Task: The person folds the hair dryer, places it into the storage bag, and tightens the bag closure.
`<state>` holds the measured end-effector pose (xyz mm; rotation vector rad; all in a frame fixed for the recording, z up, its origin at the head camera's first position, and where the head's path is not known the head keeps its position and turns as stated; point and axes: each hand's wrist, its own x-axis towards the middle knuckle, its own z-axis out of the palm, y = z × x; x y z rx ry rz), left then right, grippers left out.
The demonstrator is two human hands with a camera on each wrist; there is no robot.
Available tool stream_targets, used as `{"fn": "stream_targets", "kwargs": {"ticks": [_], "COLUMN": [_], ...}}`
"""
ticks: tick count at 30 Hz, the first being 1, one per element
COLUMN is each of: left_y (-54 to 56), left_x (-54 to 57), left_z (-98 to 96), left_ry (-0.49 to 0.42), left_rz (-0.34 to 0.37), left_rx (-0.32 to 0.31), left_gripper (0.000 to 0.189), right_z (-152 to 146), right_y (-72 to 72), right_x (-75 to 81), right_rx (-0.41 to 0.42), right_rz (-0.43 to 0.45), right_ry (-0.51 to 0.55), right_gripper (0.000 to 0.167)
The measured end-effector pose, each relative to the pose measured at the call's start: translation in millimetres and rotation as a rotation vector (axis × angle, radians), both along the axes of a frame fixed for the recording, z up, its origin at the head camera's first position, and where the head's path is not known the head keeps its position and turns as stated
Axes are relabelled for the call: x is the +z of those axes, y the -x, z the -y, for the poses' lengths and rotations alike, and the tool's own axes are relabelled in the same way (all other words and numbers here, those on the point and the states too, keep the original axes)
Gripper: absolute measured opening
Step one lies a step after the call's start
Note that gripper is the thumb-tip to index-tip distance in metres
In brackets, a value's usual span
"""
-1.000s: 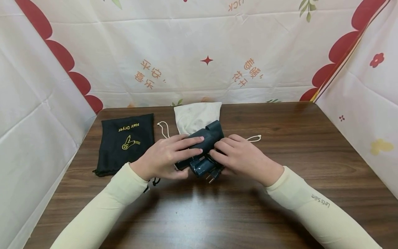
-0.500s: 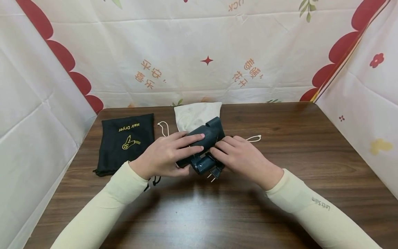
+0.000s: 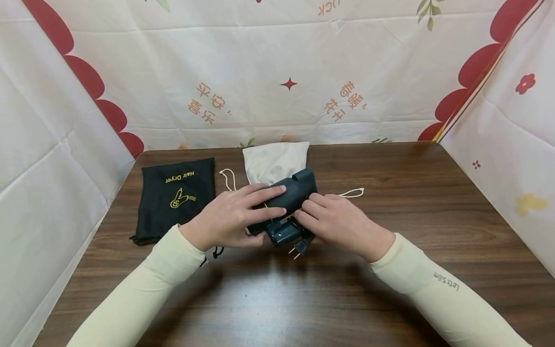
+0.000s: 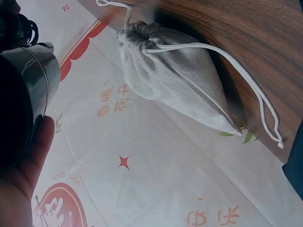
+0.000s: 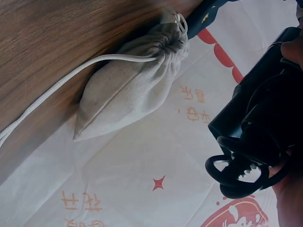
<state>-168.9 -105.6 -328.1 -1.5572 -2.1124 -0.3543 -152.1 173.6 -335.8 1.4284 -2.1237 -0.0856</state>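
Observation:
A dark folding hair dryer [image 3: 291, 196] is held up over the table in both hands, its handle folded under the body. My left hand [image 3: 234, 217] grips the rear of the body from the left, two fingers lying across its top. On the other side, my right hand [image 3: 336, 219] curls its fingers at the bundled black cord [image 5: 236, 189] and the dryer's nozzle end; exactly what they pinch is partly hidden. A two-pin plug [image 3: 300, 248] sticks out below the folded handle. The left wrist view shows the dryer's rounded end [image 4: 42, 75] against the left hand's fingers.
Behind the dryer lies a white drawstring bag [image 3: 276, 161], its cords spread to both sides. A black pouch [image 3: 175, 207] printed "Hair Dryer" lies flat at the left. Patterned cloth [image 3: 277, 67] walls the back and sides of the wooden table [image 3: 277, 299].
The dryer's nozzle end rose slightly, then swung a little down and to the right. The plug has come further out below the handle. Both hands keep their hold with small shifts.

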Motion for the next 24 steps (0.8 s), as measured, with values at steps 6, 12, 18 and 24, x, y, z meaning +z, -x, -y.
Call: {"fn": "stream_targets", "kwargs": {"ticks": [6,12,18,24], "left_y": [1.2,4.0,11.6,11.7], "left_x": [-0.8,0.4,-10.0,-25.2], "left_z": [10.3,35.0,77.3,123.3], "left_ry": [-0.062,-0.065,-0.083,0.147], "left_rz": [0.004,0.025,0.065,0.309], "left_rx": [0.068,0.114,0.226,0.541], "left_gripper": [0.06,0.07,0.063,0.054], "right_z": [-2.2,-4.9,-10.7,-14.5], "right_y": [0.1,1.3,3.0,3.9], "right_x": [0.6,-1.8,-2.6,-1.6], "right_rx": [-0.042,-0.069,-0.076,-0.076], "right_rz": [0.061,0.082,0.091,0.102], "right_ry": [0.013,0.027,0.055,0.062], "right_gripper": [0.06,0.059,0.061,0.058]}}
